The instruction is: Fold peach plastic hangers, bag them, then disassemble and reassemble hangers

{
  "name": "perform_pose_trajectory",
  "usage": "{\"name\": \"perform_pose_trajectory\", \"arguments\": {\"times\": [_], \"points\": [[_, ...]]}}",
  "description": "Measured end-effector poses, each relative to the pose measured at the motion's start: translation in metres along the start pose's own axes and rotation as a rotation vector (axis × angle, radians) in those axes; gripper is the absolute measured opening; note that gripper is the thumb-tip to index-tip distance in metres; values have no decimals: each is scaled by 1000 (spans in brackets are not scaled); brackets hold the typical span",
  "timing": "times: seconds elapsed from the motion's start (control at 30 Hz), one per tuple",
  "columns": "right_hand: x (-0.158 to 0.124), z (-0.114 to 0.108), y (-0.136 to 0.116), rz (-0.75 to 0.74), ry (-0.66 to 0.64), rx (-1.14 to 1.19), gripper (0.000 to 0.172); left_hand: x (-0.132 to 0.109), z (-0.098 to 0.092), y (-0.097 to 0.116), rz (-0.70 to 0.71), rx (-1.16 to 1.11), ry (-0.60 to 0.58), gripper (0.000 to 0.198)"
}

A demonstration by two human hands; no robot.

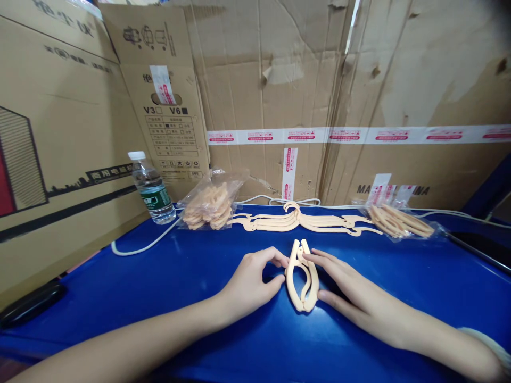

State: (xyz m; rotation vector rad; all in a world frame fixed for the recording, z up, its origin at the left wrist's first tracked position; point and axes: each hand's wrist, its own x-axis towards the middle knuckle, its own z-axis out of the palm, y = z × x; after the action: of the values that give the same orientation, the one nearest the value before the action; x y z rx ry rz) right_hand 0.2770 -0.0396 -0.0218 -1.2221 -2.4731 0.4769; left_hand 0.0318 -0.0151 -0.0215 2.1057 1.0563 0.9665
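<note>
A cream folding clothes hanger (313, 284), folded into a narrow loop, stands between my hands at the middle of the blue table. My left hand (253, 282) grips its left side with curled fingertips, thumb and forefinger bent. On the other side, my right hand (357, 292) holds it, the forefinger on the upper part and the thumb against the lower right edge. Just beyond lie several opened hangers (275, 222) stacked together, hooks pointing to the back.
A clear bag of folded hangers (211, 207) lies back left, beside a water bottle (152, 191). Another bag of hangers (399, 221) is back right. A white cable (139, 250) crosses the blue table (179, 282). Cardboard (271, 96) walls the back; dark objects lie at both sides.
</note>
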Motion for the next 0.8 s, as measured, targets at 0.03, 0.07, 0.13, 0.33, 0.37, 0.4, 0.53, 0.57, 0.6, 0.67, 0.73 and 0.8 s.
{"name": "perform_pose_trajectory", "arguments": {"times": [0.03,0.07,0.13,0.33,0.37,0.4,0.53,0.57,0.6,0.67,0.73,0.8], "points": [[1,0,1,6,7,-9,63,0,0,-1,0,16,-4,28],[2,1,1,10,15,-15,63,0,1,-2,-2,34,-8,29],[3,1,3,16,31,-21,64,-1,1,-4,-4,66,-15,30],[2,1,3,5,29,-2,58,0,1,-5,9,74,-32,27],[2,0,2,-5,30,3,57,0,0,-5,16,74,-35,27],[2,-1,1,-13,33,8,56,0,0,-4,24,77,-35,28],[3,-6,-4,-35,46,12,46,0,-1,-4,38,92,-18,31],[2,-8,-6,-46,44,10,43,0,-1,-4,41,95,-16,31],[2,-9,-7,-59,45,6,41,0,-1,-4,47,97,-17,30],[2,-10,-8,-83,46,-5,38,-1,-1,-5,69,98,-22,29],[1,-11,-10,-98,51,-20,36,-1,-1,-5,93,97,-23,28],[1,-12,-10,-110,53,-40,35,-2,-2,-5,102,98,-26,28]]}}
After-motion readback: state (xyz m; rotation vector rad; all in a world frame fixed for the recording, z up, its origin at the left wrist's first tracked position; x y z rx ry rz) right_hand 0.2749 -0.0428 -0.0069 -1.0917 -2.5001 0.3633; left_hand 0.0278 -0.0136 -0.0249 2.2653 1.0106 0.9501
